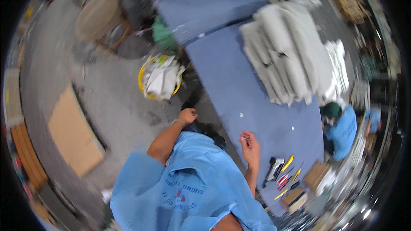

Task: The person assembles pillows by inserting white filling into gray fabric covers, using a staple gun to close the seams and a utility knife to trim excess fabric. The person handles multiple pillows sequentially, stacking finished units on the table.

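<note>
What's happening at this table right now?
A person in a light blue shirt stands at a long blue table. The right hand rests at the table edge, pinching something small I can't identify. The left hand hangs free beside the body. Grey fabric stacks and hand tools lie on the table.

Tiny object (245,138) in right fingertips, unidentifiable
</note>
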Available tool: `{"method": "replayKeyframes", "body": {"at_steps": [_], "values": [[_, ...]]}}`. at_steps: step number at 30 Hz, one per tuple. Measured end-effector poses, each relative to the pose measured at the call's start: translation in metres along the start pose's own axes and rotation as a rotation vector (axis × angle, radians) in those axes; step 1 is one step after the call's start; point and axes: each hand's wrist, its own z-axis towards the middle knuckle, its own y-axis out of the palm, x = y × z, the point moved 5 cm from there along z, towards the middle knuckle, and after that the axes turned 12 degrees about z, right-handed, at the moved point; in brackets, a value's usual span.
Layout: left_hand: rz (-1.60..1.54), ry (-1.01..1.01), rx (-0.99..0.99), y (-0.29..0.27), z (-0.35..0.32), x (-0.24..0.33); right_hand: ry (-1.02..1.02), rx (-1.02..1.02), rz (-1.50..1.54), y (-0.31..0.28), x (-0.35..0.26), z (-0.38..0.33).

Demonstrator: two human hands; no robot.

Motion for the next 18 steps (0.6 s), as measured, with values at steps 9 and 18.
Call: {"method": "replayKeyframes", "body": {"at_steps": [9,18], "values": [[-0.696,0.03,0.364,-0.172,0.023,0.072,0.033,0.199,-0.049,-0.033,0.034,-0.017],[-0.069,0.927,0.519,-0.235,0.012,0.359,0.12,0.389,0.059,-0.056,0.073,-0.039]]}}
